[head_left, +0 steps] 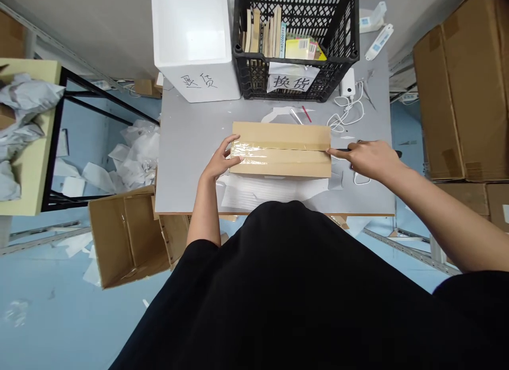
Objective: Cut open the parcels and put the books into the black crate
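From the head view, I see the taped cardboard box [280,161] lying on the grey counter [191,142], near the black crate [339,60]; the left hand [217,163] holds its left end, the right hand [370,158] clasping a slim dark tool [340,149] at the other.

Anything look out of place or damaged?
Yes: white scraps litter the floor left of the desk, and a cable lies in untidy loops on top. The box shows no obvious damage.

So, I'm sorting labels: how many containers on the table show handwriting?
2, along the back: the white bin and, right of it, the black crate (on a paper sign). Hidden sides of the box can't be checked.
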{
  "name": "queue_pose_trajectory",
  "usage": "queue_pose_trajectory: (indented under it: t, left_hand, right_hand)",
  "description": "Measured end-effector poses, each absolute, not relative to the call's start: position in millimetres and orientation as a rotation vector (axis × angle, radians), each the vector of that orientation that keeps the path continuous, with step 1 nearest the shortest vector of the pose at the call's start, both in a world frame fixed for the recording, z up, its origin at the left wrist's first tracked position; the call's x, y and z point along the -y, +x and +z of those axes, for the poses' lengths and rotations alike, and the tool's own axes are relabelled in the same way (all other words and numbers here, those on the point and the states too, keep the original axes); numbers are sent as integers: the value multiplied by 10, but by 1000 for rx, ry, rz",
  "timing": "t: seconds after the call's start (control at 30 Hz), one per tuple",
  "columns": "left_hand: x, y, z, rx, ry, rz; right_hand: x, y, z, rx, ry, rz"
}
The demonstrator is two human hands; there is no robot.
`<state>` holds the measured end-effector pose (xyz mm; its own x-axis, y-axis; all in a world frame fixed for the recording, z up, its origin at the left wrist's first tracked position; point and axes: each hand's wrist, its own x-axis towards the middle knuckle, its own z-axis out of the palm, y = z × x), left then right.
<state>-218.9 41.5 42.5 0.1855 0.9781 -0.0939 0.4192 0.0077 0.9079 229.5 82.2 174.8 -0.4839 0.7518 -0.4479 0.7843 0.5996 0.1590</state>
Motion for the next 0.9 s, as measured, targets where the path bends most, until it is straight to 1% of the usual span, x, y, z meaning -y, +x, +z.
queue_pose_trajectory:
  t: [0.17, 0.4, 0.5, 0.6, 0.7, 0.8, 0.9]
  left_hand:
    - [-415, -2174, 438, -1404, 1536, 764]
    - [-400, -2135, 497, -1422, 1538, 733]
    - [-389, -2124, 549, -1444, 1519, 735]
    - [-373, -2115, 627, -1491, 1543, 719]
    - [-352, -1995, 739, -1643, 1653, 733]
    - [-331, -1629, 862, -1809, 1836, 798]
    - [-321, -1063, 940, -1687, 2043, 716]
  right_hand:
    - [-767, 2538, 1760, -2352, 1295, -115]
    - [-747, 2637, 1689, -2367, 1314, -160]
    - [-729, 2676, 1675, -2390, 1338, -216]
    - [-696, 2767, 1662, -2406, 1472, -352]
    - [-642, 2885, 1584, -2425, 1714, -704]
    - [-571, 2935, 1407, -2320, 1909, -1276]
    - [-501, 2885, 1201, -2120, 2005, -1780]
